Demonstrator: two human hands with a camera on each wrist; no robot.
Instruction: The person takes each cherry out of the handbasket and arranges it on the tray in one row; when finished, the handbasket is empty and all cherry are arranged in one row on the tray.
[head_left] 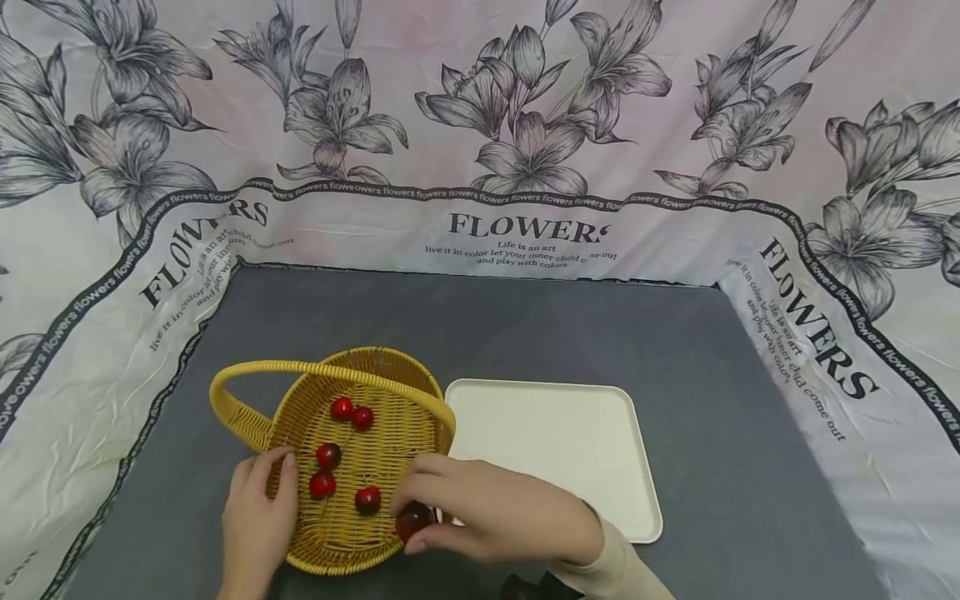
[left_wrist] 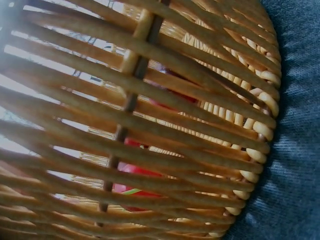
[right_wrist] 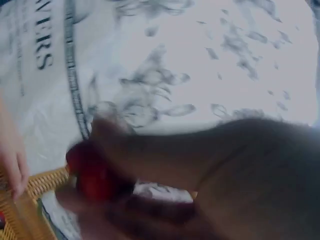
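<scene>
A yellow woven basket point(head_left: 337, 570) sits at the centre left in the head view, with several red cherries point(head_left: 367, 500) spread over its bottom. My left hand point(head_left: 258, 508) grips the basket's left rim, fingers over the edge. Above the basket's near right rim, my right hand point(head_left: 495, 510) holds a dark red cherry point(head_left: 415, 522) between thumb and fingers. Blurred red fruit point(right_wrist: 97, 175) shows in that grasp in the right wrist view. The left wrist view is filled by the basket's woven side point(left_wrist: 200, 150), red cherries point(left_wrist: 137, 182) glimpsed through the gaps.
A white rectangular tray point(head_left: 555, 425) lies right of the basket, partly behind my right hand. The basket's handle point(head_left: 285, 367) leans toward the far side. Floral cloth point(head_left: 525, 237) borders the grey table point(head_left: 720, 433). A dark object point(head_left: 517, 587) shows at the bottom edge.
</scene>
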